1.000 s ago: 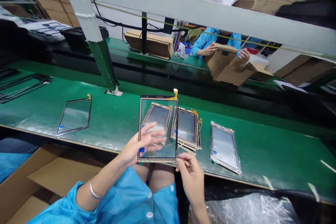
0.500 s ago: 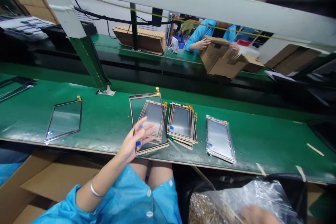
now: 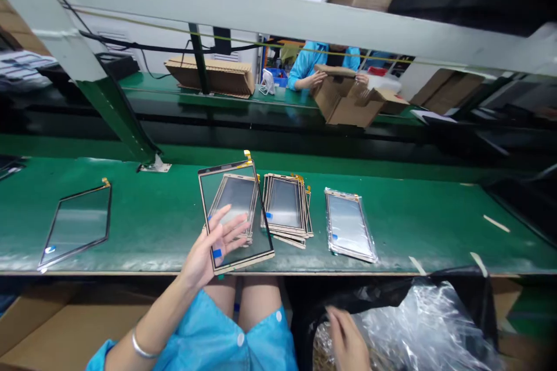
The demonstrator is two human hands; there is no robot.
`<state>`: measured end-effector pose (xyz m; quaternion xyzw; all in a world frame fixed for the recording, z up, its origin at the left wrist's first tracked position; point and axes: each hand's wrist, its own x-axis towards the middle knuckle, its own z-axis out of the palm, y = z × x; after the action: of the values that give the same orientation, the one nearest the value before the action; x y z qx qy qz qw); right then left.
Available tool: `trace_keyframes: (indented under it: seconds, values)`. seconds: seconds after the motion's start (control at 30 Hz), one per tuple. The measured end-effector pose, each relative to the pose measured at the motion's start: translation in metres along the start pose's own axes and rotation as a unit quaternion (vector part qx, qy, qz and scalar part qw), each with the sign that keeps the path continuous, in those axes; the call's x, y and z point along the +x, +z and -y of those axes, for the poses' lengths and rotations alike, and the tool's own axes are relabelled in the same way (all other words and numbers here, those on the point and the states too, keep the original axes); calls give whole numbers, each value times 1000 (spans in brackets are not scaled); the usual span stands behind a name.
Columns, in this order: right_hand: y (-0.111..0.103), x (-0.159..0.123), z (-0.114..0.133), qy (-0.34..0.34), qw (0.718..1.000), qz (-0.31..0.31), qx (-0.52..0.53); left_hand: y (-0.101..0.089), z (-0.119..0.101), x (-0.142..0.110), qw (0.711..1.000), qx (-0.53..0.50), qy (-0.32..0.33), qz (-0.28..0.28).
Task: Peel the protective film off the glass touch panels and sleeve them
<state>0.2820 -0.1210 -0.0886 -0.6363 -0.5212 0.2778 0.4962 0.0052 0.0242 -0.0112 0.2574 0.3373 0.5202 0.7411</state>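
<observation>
My left hand [image 3: 209, 255] holds a touch screen glass panel [image 3: 265, 226] by its lower left edge, tilted above the bench. The panel has a dark frame, a gold flex tail at the top and a blue tab; my spread fingers show through the glass. Behind it lies a small stack of similar panels [image 3: 235, 185], partly covered. Beside that is another stack of panels [image 3: 285, 203]. My right hand [image 3: 348, 342] is low at the front, by an open bag with clear plastic film [image 3: 418, 324]; its fingers are curled together and nothing shows in them.
On the green bench [image 3: 152, 226], a single panel [image 3: 78, 223] lies at left and a film-wrapped panel [image 3: 348, 226] at right. A slanted post [image 3: 117, 110] stands at the back left. Across the bench a person in blue handles a cardboard box [image 3: 348, 98]. An open carton [image 3: 73, 319] sits below left.
My right hand has moved left and up from over the plastic film. My left hand still holds the panel. The view has shifted right, so the bench things appear further left.
</observation>
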Motion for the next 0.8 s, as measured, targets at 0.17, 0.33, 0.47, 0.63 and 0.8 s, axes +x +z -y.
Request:
trace_keyframes:
  seconds: [0.17, 0.33, 0.47, 0.63, 0.8]
  values:
    - [72, 54, 53, 65, 981, 65, 170, 2, 5, -12, 999, 39, 5, 14]
    - [97, 66, 74, 102, 967, 72, 222, 0, 5, -23, 999, 37, 34, 21]
    - [102, 60, 71, 100, 976, 26, 194, 2, 6, -26, 998, 39, 41, 33]
    - [105, 58, 69, 98, 980, 29, 172, -2, 10, -26, 998, 19, 44, 35]
    - [111, 58, 65, -31, 996, 33, 79, -13, 11, -26, 999, -11, 42, 31]
